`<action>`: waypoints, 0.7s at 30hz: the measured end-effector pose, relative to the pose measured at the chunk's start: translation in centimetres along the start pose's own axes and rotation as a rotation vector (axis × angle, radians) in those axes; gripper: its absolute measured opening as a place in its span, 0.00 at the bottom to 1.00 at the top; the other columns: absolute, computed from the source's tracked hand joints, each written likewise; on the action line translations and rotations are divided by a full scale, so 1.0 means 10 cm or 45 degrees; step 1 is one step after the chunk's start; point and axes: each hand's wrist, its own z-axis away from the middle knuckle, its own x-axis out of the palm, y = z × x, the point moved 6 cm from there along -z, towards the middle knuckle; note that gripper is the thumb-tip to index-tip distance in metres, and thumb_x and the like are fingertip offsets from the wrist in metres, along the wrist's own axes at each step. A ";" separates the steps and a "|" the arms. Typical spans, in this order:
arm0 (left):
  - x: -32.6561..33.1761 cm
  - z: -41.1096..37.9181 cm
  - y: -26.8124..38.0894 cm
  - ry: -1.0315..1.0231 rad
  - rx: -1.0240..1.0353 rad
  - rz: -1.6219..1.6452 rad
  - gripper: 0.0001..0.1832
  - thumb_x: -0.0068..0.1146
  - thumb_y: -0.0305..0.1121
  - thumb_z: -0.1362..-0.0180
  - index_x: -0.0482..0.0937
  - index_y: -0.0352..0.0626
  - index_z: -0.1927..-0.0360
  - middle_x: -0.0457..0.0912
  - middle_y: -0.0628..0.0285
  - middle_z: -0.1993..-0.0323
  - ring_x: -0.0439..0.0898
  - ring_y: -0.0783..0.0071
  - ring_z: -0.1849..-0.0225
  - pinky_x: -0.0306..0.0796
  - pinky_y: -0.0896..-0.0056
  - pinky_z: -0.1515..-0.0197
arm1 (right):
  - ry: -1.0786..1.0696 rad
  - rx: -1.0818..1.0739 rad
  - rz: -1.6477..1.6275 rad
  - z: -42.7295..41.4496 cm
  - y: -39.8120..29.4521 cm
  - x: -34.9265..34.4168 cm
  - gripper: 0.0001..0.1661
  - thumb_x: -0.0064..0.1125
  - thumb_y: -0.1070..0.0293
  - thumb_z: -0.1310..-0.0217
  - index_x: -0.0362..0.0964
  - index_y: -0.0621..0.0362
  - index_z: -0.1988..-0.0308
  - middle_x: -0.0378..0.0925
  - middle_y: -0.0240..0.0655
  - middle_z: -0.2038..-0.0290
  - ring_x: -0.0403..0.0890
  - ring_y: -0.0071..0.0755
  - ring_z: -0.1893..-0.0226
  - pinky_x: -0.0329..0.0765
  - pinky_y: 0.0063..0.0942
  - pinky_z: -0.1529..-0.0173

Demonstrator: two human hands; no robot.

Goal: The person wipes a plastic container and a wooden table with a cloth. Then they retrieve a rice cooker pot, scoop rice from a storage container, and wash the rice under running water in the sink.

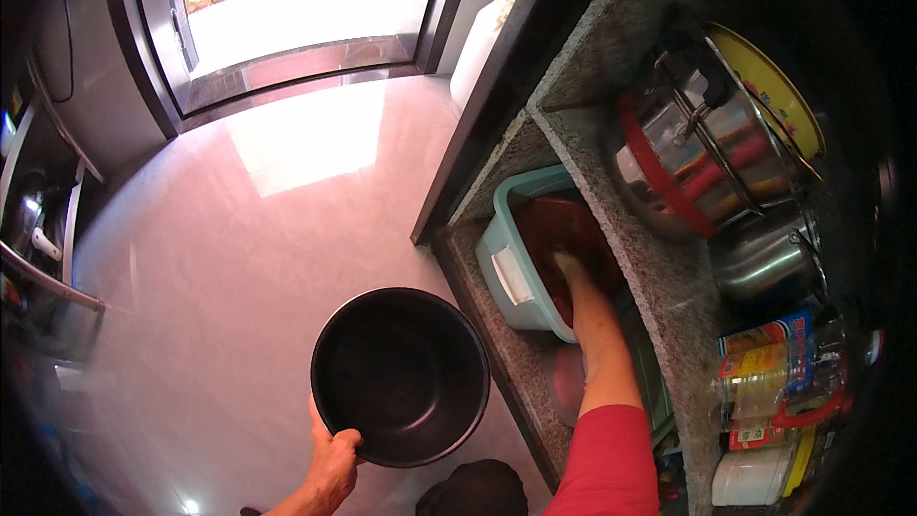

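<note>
A round black inner pot (401, 377) with a dark, bare inside hangs above the floor. My left hand (335, 457) grips its rim at the lower left, thumb over the edge. On the low shelf stands a pale blue-green plastic bin (501, 211) with a white handle. My right hand (566, 265) reaches down into this bin, toward dark reddish-brown contents or a lining (551, 229). Shadow hides the fingers, and I cannot make out what they touch. My right forearm passes over the bin's near rim.
Above the bin, a rough stone shelf (623, 258) holds a steel pot (723, 143), a yellow basin (781, 86), a smaller steel pot (766, 265) and a clear labelled plastic jug (766, 365). A dark-framed doorway (301, 79) opens beyond the glossy floor (215, 301). A white sack (480, 43) stands beside it.
</note>
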 end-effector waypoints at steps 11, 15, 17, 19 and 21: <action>0.28 -0.13 0.19 -0.116 0.143 -0.101 0.48 0.35 0.14 0.59 0.41 0.59 0.31 0.57 0.48 0.39 0.68 0.49 0.45 0.79 0.49 0.58 | -0.101 0.342 -0.619 0.27 0.02 -0.34 0.15 0.47 0.62 0.41 0.72 0.56 0.56 0.79 0.38 0.64 0.77 0.33 0.78 0.74 0.26 0.79; 0.40 -0.23 0.21 -0.124 0.143 -0.099 0.48 0.36 0.14 0.56 0.35 0.54 0.30 0.57 0.48 0.39 0.69 0.49 0.45 0.78 0.44 0.57 | -0.358 0.203 -0.822 0.91 -0.52 -0.35 0.17 0.44 0.64 0.43 0.70 0.59 0.56 0.78 0.39 0.70 0.79 0.37 0.78 0.75 0.28 0.79; 0.41 -0.40 0.11 -0.149 0.185 -0.105 0.48 0.38 0.15 0.54 0.33 0.53 0.30 0.57 0.48 0.39 0.69 0.49 0.46 0.78 0.43 0.58 | -0.509 0.259 -0.861 1.22 -0.67 -0.43 0.16 0.44 0.64 0.44 0.70 0.60 0.58 0.78 0.41 0.69 0.82 0.41 0.74 0.75 0.29 0.77; 0.50 -0.43 0.11 -0.176 0.167 -0.138 0.48 0.38 0.15 0.54 0.33 0.53 0.30 0.57 0.48 0.39 0.70 0.49 0.47 0.78 0.42 0.59 | -0.550 0.213 -0.996 1.34 -0.61 -0.54 0.15 0.44 0.65 0.44 0.69 0.60 0.59 0.78 0.43 0.68 0.83 0.44 0.72 0.74 0.30 0.77; 0.61 -0.40 0.12 -0.209 0.163 -0.145 0.49 0.39 0.16 0.55 0.32 0.53 0.30 0.58 0.47 0.40 0.73 0.49 0.52 0.79 0.43 0.67 | -0.577 0.146 -1.070 1.52 -0.60 -0.59 0.15 0.43 0.66 0.44 0.68 0.60 0.59 0.78 0.43 0.67 0.83 0.45 0.71 0.74 0.30 0.77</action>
